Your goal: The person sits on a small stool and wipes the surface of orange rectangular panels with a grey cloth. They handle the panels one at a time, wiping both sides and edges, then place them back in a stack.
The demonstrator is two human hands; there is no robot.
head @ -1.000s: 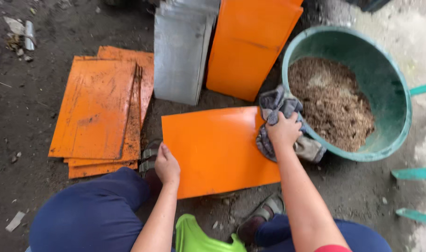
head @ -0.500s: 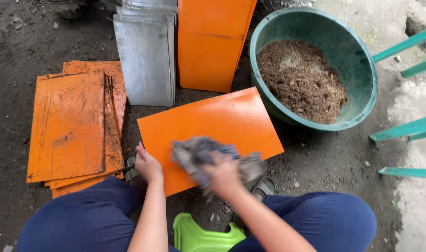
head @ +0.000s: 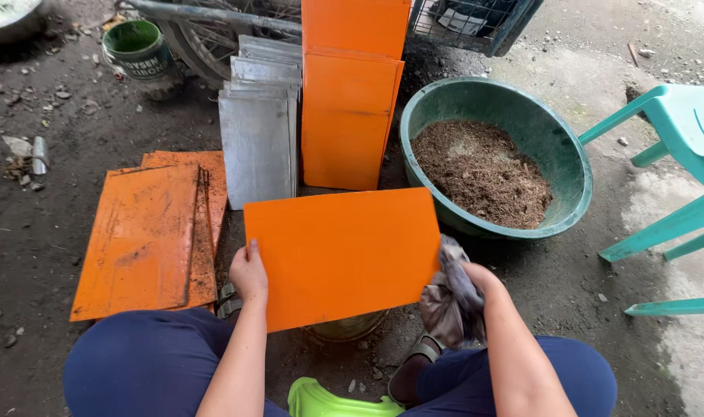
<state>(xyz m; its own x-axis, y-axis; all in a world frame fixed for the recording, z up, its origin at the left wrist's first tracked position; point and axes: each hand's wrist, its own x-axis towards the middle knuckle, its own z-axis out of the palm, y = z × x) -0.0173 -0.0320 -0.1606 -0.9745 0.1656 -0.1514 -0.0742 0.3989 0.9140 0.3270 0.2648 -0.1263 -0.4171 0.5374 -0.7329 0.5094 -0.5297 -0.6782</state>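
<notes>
Left hand [head: 249, 274] grips the orange panel [head: 343, 257] at its left edge, fingers wrapped around it — thumb on the top face. Right hand [head: 475, 289] is clenched on a grey rag [head: 446, 297] that touches the panel's right edge. The panel sits tilted over my knees, above a small tin [head: 348, 327] whose rim just shows below its lower edge.

Risks as I see them: the panel has one firm grip only, so a hard rag push from the right could pivot or slide it off the tin. The green basin [head: 568, 166] of brown granular stuff is just beside the panel's far corner; a swing could knock its rim or scatter grit.

Panel look: flat rectangular sheet, even bright orange, no visible smudges on the top face — cleaner than the scuffed, dirty orange sheets [head: 147, 235] stacked flat on the ground to the left. More orange panels [head: 348, 116] and bare grey metal sheets [head: 258, 139] lean upright behind.
</notes>
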